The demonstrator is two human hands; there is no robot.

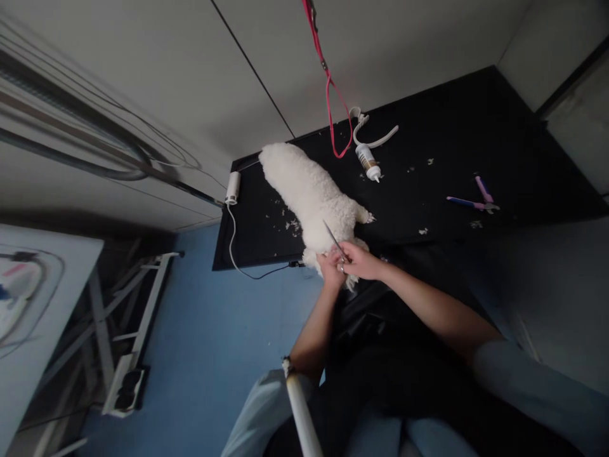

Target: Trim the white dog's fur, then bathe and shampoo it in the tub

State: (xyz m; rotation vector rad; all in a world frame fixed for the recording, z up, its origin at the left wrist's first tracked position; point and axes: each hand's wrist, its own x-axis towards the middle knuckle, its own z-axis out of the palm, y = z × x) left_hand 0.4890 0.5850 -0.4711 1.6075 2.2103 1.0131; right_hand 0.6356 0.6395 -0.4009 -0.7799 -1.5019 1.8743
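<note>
While my left hand [329,266] grips the near end of the dog [309,184], apparently around a limb, my right hand [362,261] is wrapped on the scissors [335,240], their blades slanting away from me over the white curls. Whether they touch the coat, I cannot tell. I take this as trimming around a foot, with a clawed paw [352,283] showing just beside my hands. The next move seems to call for a steady left hold and the tips angled clear of skin. The dog lies on its front across the black table [419,203], its near end at the edge closest to me. Beyond, pale clippings [292,225] dot the surface; farther back, a white bottle [368,163] lies near a hanging red loop [327,95].
</note>
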